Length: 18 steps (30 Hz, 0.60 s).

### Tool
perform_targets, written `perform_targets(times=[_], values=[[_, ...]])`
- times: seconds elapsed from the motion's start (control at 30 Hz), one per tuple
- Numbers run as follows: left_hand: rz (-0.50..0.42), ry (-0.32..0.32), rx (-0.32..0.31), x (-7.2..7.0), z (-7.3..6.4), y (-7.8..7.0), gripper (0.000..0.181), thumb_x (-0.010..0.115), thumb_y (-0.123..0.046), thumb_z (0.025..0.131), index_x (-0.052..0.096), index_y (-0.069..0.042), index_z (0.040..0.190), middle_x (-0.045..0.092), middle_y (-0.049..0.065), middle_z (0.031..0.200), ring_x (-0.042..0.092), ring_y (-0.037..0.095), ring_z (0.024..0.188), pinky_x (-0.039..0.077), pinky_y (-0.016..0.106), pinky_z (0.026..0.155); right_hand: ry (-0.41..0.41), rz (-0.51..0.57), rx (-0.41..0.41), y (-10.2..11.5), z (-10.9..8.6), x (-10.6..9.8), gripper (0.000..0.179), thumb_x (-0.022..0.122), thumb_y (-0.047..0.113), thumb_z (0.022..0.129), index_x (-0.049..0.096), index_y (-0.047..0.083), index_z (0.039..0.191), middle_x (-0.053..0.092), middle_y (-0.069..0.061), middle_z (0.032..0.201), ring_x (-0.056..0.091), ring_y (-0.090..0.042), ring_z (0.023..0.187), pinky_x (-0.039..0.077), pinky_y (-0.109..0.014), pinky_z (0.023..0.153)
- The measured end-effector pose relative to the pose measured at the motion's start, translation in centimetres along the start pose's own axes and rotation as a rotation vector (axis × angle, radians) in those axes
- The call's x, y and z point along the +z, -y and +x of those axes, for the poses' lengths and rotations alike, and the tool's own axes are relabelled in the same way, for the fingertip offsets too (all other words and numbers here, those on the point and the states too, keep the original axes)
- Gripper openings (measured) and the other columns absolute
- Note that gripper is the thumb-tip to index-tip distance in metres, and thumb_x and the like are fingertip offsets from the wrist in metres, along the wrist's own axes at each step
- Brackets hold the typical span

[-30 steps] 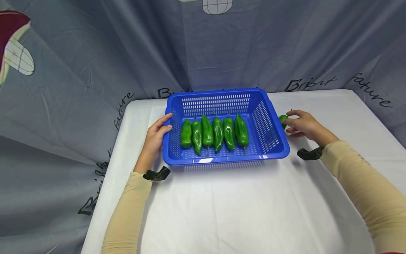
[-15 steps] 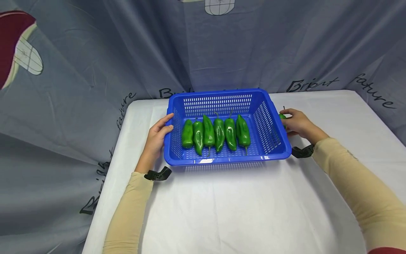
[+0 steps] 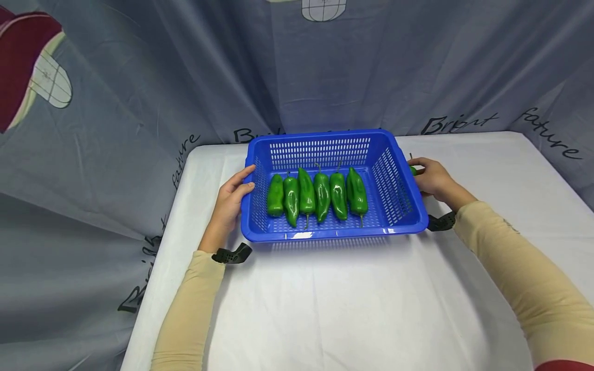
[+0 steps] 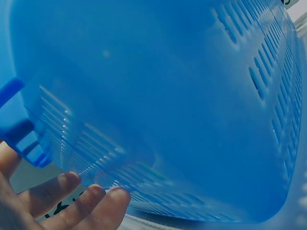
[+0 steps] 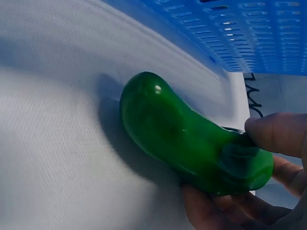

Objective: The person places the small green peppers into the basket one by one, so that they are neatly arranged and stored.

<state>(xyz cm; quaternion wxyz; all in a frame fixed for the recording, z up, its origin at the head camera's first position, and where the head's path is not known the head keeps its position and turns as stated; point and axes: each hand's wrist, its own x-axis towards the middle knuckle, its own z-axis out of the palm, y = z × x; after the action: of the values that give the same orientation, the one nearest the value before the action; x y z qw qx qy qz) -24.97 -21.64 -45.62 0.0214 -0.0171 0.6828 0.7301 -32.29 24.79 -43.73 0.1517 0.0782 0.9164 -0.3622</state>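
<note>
A blue plastic basket stands on the white cloth, with several green peppers lying side by side inside. My left hand holds the basket's left rim; in the left wrist view its fingers lie along the outer wall. Just outside the basket's right side, my right hand pinches another green pepper between thumb and fingers. In the head view that pepper is mostly hidden by the hand and the rim. Whether it touches the cloth I cannot tell.
White cloth covers the table under the basket and in front of it. A grey printed curtain hangs close behind and along the left side. Dark cameras sit on both wrists.
My right hand has moved left, closer to the basket's right side, and its fingers have closed round the pepper there. The left hand stays at the left rim.
</note>
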Motion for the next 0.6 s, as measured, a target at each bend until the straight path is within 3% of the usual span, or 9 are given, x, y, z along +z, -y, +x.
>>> perform_targets(times=[0.27,0.6], values=[[0.008,0.0,0.001,-0.1,0.1,0.1,0.049,0.05,-0.011,0.104,0.047,-0.011,0.153,0.04,0.006,0.163,0.048,0.028,0.143,0.053,0.029,0.106,0.005,0.03,-0.016,0.6,-0.9,-2.2,0.068,0.056,0.013,0.101,0.024,0.0,0.159,0.036,-0.043,0.15,0.052,-0.056,0.126,0.056,-0.06,0.094],[-0.011,-0.007,0.006,0.1,0.1,0.1,0.049,0.051,-0.009,0.103,0.048,-0.01,0.152,0.04,0.005,0.164,0.043,0.025,0.148,0.04,0.045,0.121,0.026,0.014,-0.057,3.7,-2.9,-5.7,0.07,0.057,0.017,0.102,0.022,0.001,0.161,0.033,-0.043,0.152,0.048,-0.059,0.129,0.058,-0.056,0.089]])
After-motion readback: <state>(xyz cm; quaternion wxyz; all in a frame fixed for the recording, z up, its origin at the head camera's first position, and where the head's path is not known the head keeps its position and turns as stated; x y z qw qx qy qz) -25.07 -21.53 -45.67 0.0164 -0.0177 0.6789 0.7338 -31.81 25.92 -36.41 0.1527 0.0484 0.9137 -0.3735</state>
